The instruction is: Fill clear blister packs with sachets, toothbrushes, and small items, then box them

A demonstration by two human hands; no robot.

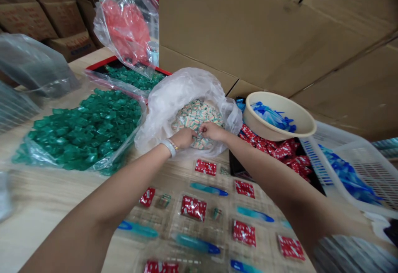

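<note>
Both my hands reach into a white plastic bag [168,98] full of small striped wrapped pieces [195,113]. My left hand [183,137], with a white bracelet on the wrist, is closed in the pile at the bag's front edge. My right hand [211,130] is beside it, fingers pinched on some of the pieces. In front of me lie clear plastic trays [199,219] holding red packets [193,207], blue pen-like items [208,189] and small green pieces [164,200].
A clear bag of green wrapped pieces [83,130] lies at the left, with a red-rimmed tray [102,63] and a bag of red pieces [126,26] behind. A beige bowl [278,117] with blue items, red packets [280,148] and a white basket [357,165] stand right. Cardboard boxes [264,28] rise behind.
</note>
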